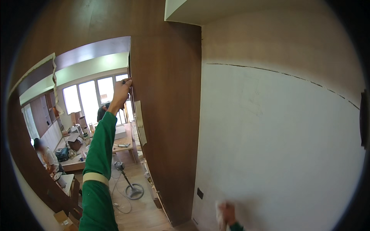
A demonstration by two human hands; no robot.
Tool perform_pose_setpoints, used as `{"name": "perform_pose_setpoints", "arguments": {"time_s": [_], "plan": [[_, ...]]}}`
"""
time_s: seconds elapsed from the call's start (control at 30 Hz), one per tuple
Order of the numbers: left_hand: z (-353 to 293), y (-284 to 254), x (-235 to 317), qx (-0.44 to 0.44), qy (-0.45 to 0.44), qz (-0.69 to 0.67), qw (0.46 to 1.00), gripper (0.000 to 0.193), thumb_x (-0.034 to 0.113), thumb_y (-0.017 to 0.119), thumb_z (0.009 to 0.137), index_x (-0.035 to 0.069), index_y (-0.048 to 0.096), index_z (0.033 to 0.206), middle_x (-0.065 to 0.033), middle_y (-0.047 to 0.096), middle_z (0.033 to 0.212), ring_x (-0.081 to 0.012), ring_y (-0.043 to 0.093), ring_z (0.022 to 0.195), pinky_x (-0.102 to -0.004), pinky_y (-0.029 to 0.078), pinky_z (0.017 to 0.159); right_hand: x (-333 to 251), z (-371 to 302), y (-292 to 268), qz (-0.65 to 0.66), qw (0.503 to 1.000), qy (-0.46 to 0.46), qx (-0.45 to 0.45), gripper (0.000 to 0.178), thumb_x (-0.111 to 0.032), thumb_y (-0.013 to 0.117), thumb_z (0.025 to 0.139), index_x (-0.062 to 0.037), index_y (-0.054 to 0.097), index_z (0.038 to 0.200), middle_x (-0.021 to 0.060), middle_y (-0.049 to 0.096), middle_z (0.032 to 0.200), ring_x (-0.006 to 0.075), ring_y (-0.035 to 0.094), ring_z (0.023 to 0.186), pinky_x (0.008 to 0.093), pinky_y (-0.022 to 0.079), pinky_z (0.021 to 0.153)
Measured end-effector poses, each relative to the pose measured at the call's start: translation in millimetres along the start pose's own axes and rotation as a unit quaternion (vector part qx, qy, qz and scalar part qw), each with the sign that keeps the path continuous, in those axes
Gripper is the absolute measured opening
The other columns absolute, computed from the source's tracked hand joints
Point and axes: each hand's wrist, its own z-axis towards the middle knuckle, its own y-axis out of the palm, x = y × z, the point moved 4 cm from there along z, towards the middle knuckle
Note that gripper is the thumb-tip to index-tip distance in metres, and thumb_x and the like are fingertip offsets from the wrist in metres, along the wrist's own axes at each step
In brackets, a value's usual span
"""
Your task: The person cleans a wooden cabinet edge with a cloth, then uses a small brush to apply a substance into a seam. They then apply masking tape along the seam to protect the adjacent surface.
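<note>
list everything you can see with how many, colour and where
wood panelling: one, brown, left and centre
wall: one, white with beige top, right
dark plate: one, black, low on the wall
loose strip: one, cream, hanging at upper left
windows: several, bright white, far room
round-headed tool on a pole: one, grey, far room
bag or case: one, dark teal, far room, left
cardboard box: at least one, brown, bottom left
small clutter: too much to count, mixed, far room
co-worker: at least one, pale top, far left
dark object: one, near black, right edge, unclear
pale item: one, whitish, blurred, low centre
left hand: one, green-sleeved, raised at the panelling's edge
right hand: one, green-sleeved, blurred, at the pale item
</note>
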Motion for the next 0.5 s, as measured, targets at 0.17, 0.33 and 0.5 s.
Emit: {"name": "perform_pose_setpoints", "arguments": {"time_s": [0.17,0.33,0.5], "plan": [[4,-8,0,-0.049,-0.03,0.017,0.998,0.047,0.043,0.062,0.093,-0.004,0.068,0.094,-0.0021,0.055,0.06,-0.0089,0.044,0.045,-0.0252,0.034,0.043,-319,212,-23,-0.06,0.942,-0.296,0.144,0.041,-0.026,0.066,0.084,0.004,0.063,0.111,0.0243,0.067,0.104,0.0379,0.065,0.099,0.0419,0.049,0.087],[7,12,20,0.023,0.099,0.001,0.995,0.033,0.032,0.073,0.086,0.0,0.066,0.087,0.0023,0.056,0.069,-0.0054,0.044,0.06,-0.024,0.034,0.054,-517,291,-36,-0.01,0.91,-0.356,0.21,0.033,-0.026,0.062,0.086,0.0013,0.066,0.104,0.0212,0.07,0.096,0.0369,0.067,0.09,0.0416,0.049,0.081],[-8,19,15,0.002,0.013,0.025,1.0,0.035,0.032,0.077,0.082,0.0,0.062,0.085,-0.0014,0.059,0.078,-0.0098,0.051,0.076,-0.0278,0.044,0.074,-557,351,-38,-0.076,0.832,-0.423,0.351,0.028,-0.024,0.062,0.086,-0.0013,0.067,0.103,0.0215,0.069,0.09,0.0402,0.066,0.086,0.0438,0.05,0.079]]}}
